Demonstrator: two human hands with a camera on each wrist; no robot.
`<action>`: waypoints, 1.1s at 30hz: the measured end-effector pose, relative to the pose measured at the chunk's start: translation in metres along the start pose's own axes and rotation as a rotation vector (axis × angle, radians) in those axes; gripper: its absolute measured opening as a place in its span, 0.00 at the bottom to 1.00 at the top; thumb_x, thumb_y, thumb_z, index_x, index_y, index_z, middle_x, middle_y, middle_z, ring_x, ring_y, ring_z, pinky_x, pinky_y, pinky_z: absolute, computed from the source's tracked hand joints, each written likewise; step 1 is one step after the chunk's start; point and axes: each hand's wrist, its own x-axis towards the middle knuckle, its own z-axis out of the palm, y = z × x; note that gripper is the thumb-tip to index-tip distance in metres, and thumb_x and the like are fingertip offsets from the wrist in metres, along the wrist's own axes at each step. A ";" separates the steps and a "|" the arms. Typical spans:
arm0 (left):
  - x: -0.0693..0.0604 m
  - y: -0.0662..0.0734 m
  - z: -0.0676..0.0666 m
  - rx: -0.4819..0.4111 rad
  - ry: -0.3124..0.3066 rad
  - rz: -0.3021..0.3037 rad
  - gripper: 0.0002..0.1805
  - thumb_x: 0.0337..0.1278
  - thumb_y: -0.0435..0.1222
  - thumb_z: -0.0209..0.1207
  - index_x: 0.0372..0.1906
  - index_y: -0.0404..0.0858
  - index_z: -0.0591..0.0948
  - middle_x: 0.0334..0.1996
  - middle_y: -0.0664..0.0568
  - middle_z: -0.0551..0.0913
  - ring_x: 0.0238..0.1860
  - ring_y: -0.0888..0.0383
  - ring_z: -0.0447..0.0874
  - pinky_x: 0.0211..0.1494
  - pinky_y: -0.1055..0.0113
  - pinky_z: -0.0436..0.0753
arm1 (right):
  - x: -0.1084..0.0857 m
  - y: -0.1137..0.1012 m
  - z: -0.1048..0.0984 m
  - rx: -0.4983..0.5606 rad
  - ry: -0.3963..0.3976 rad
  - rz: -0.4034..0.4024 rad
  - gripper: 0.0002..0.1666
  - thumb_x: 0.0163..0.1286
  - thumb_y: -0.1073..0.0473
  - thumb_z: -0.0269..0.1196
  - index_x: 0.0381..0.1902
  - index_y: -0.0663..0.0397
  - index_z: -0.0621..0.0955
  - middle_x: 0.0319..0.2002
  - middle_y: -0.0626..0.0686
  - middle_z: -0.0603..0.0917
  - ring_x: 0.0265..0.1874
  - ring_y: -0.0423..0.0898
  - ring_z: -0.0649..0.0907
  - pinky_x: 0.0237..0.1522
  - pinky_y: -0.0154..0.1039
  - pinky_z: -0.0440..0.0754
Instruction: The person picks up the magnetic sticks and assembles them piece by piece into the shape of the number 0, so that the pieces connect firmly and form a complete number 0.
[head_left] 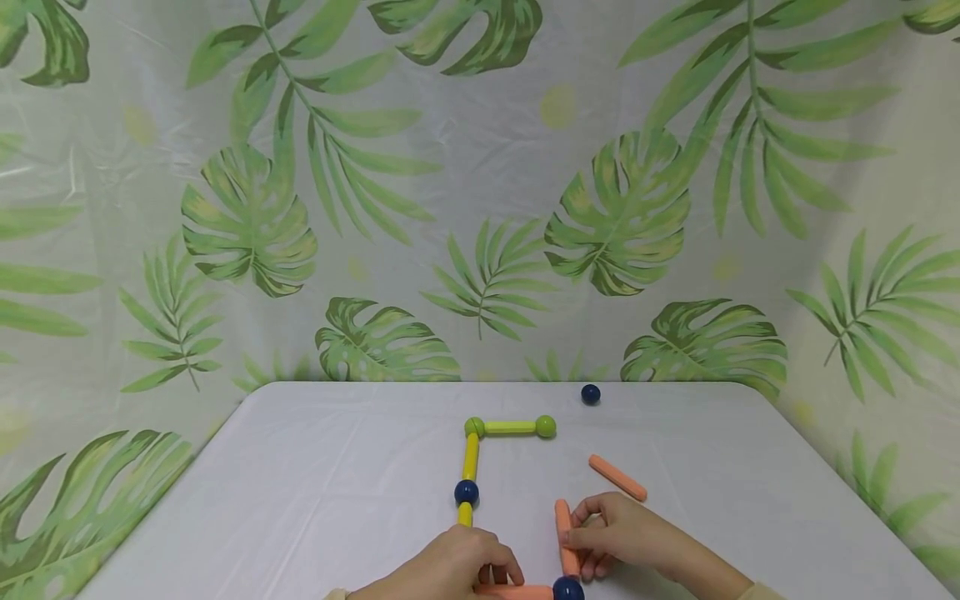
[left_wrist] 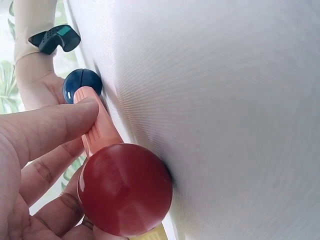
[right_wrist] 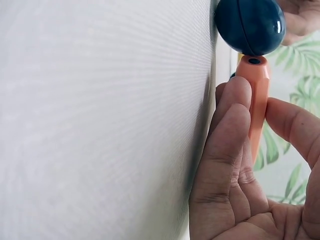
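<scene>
My left hand (head_left: 457, 565) grips a salmon stick (head_left: 517, 592), thumb laid along it in the left wrist view. One end meets a red ball (left_wrist: 125, 190); the other meets a dark blue ball (head_left: 568, 588). Part of a yellow stick (left_wrist: 152, 234) shows below the red ball. Between thumb and fingers, my right hand (head_left: 626, 533) pinches a second salmon stick (head_left: 564, 525). Its near end is at the blue ball; in the right wrist view that end's hole shows, tilted against or just short of the ball. I cannot tell whether they touch.
Yellow sticks (head_left: 471, 457) run away from my left hand through a dark blue ball (head_left: 467, 492) to a green ball (head_left: 474, 427). From there a lime stick (head_left: 510, 427) reaches another green ball (head_left: 545, 426). A loose salmon stick (head_left: 617, 477) and blue ball (head_left: 591, 394) lie on the white table (head_left: 337, 483).
</scene>
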 end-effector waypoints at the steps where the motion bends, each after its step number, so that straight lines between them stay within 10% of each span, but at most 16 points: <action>1: 0.000 0.000 0.000 -0.004 -0.003 -0.004 0.11 0.65 0.46 0.74 0.47 0.48 0.92 0.31 0.70 0.86 0.30 0.79 0.79 0.35 0.81 0.81 | 0.000 0.000 0.000 0.004 -0.005 -0.003 0.14 0.74 0.51 0.71 0.43 0.57 0.83 0.25 0.48 0.90 0.24 0.38 0.87 0.29 0.30 0.84; 11: 0.003 -0.007 0.006 0.004 0.009 -0.019 0.10 0.64 0.46 0.75 0.47 0.50 0.92 0.31 0.71 0.84 0.30 0.78 0.79 0.35 0.80 0.81 | 0.001 0.000 0.002 0.017 -0.026 -0.009 0.13 0.75 0.52 0.70 0.44 0.57 0.83 0.25 0.48 0.90 0.24 0.38 0.87 0.28 0.29 0.83; 20: -0.006 0.036 -0.015 -0.025 0.002 -0.068 0.08 0.62 0.38 0.76 0.45 0.44 0.92 0.29 0.68 0.85 0.28 0.77 0.78 0.36 0.80 0.81 | -0.003 0.004 0.001 0.066 -0.110 -0.029 0.12 0.77 0.54 0.68 0.41 0.58 0.85 0.25 0.46 0.88 0.24 0.35 0.85 0.28 0.26 0.81; 27: 0.006 0.000 0.000 0.025 -0.024 -0.024 0.08 0.64 0.43 0.75 0.46 0.50 0.92 0.29 0.71 0.84 0.29 0.78 0.79 0.36 0.80 0.81 | -0.009 0.006 0.002 0.127 -0.173 -0.085 0.11 0.77 0.57 0.68 0.42 0.61 0.86 0.27 0.46 0.90 0.25 0.34 0.86 0.28 0.24 0.82; 33: 0.006 0.049 -0.038 0.060 -0.027 -0.008 0.06 0.67 0.38 0.72 0.45 0.43 0.91 0.28 0.69 0.83 0.28 0.77 0.77 0.34 0.80 0.81 | -0.012 0.003 0.003 0.122 -0.167 -0.094 0.10 0.76 0.57 0.69 0.41 0.59 0.84 0.26 0.45 0.89 0.24 0.34 0.86 0.27 0.24 0.81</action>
